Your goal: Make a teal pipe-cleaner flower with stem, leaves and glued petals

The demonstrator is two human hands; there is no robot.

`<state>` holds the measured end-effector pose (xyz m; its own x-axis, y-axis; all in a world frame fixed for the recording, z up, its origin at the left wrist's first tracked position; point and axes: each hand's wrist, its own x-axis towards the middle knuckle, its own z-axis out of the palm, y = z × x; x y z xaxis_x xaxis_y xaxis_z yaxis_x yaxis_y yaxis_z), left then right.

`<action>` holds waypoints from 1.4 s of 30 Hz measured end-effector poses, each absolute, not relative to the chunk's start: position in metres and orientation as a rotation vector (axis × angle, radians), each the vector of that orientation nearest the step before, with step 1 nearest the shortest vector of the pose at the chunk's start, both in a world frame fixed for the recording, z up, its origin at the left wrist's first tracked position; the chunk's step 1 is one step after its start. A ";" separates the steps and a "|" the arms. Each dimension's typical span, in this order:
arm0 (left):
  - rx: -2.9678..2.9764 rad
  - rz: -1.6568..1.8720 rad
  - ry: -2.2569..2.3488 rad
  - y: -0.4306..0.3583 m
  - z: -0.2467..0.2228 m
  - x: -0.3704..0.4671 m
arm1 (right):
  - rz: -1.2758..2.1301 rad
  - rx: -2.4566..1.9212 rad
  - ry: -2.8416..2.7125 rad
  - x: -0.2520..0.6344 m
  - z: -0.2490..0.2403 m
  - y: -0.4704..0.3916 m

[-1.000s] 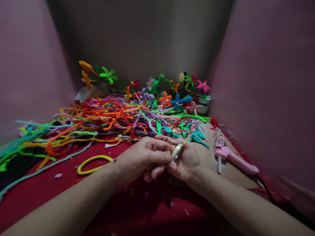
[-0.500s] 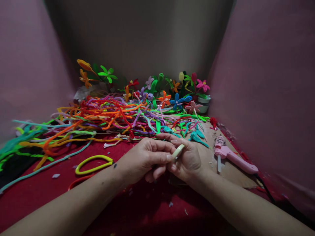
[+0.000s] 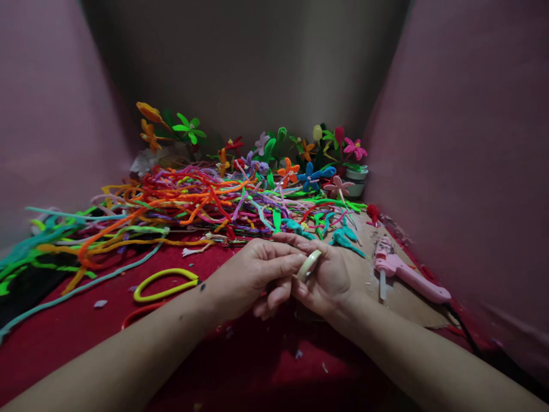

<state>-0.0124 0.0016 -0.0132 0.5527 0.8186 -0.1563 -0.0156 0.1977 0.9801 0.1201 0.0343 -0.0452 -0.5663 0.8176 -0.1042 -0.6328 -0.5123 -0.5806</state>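
A pale, glossy ring-shaped roll, like tape point(image 3: 309, 265), stands tilted between my two hands at the middle of the view. My left hand point(image 3: 261, 273) has its thumb and fingers bent together at the roll's left side. Around the roll's right side, my right hand point(image 3: 328, 277) is curled with its palm turned up, gripping it. The fingers of both hands overlap, and anything thin between them is too small to make out.
Behind my hands lies a heap of coloured fuzzy stems point(image 3: 189, 197), with fuzzy flowers point(image 3: 311, 176) beyond. A pink glue gun point(image 3: 407, 276) rests on cardboard point(image 3: 377, 315) at the right. Yellow-handled tool point(image 3: 165, 296) is beside my left forearm, on red cloth point(image 3: 64, 366).
My left thumb has shifted slightly up and right along the roll, and the roll has turned a little. The whole view has shifted very slightly.
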 end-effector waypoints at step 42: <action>1.241 0.663 0.767 0.005 -0.017 -0.011 | 2.119 -0.480 -0.622 0.122 -0.049 0.036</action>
<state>-0.0108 0.0054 -0.0171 0.5868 0.7961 -0.1481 -0.0312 0.2050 0.9783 0.1216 0.0361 -0.0490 -0.5622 0.8193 -0.1131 -0.6282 -0.5120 -0.5858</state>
